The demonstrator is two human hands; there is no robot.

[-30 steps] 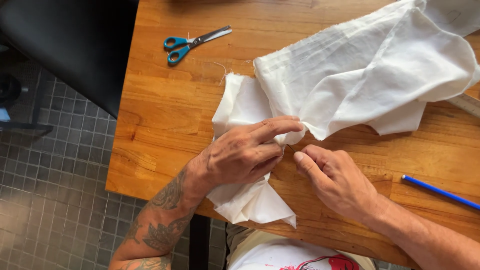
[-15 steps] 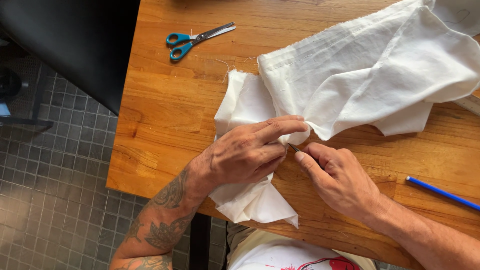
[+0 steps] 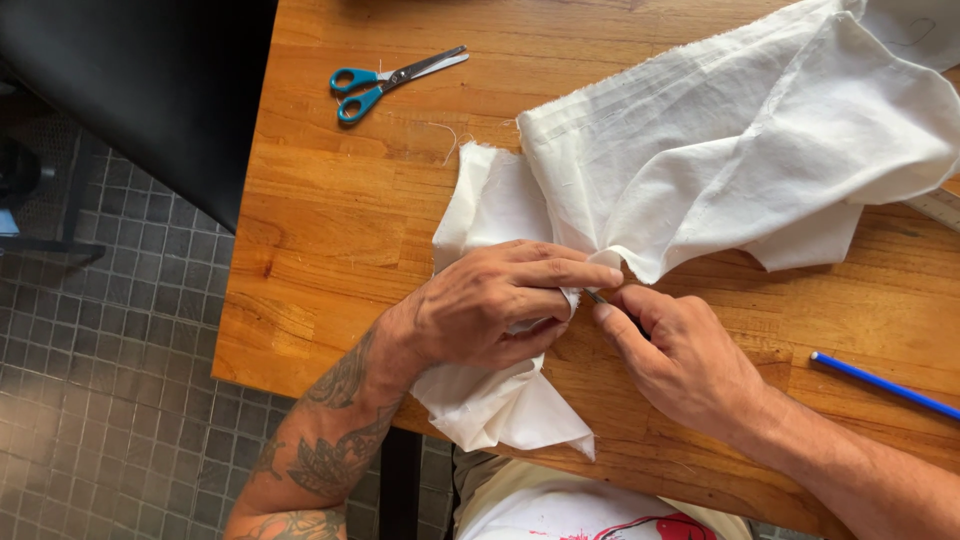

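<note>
White cloth [image 3: 740, 150] lies bunched on a wooden table [image 3: 340, 220], with one end hanging over the near edge. My left hand [image 3: 490, 305] presses down on the cloth and pinches a fold of it between fingers and thumb. My right hand [image 3: 680, 355] meets it at the fold, thumb and forefinger closed on a thin metal pin or needle [image 3: 596, 297] at the cloth's edge. Most of the pin is hidden by the fingers.
Blue-handled scissors [image 3: 385, 80] lie on the table at the far left. A blue pencil [image 3: 885, 385] lies at the right edge. A ruler's end [image 3: 940, 208] shows under the cloth at right. A dark chair [image 3: 140, 90] and grey tiled floor [image 3: 110, 380] are to the left.
The hands have stayed together at the fold; the left fingers shifted slightly along the cloth edge. The view drifted a little.
</note>
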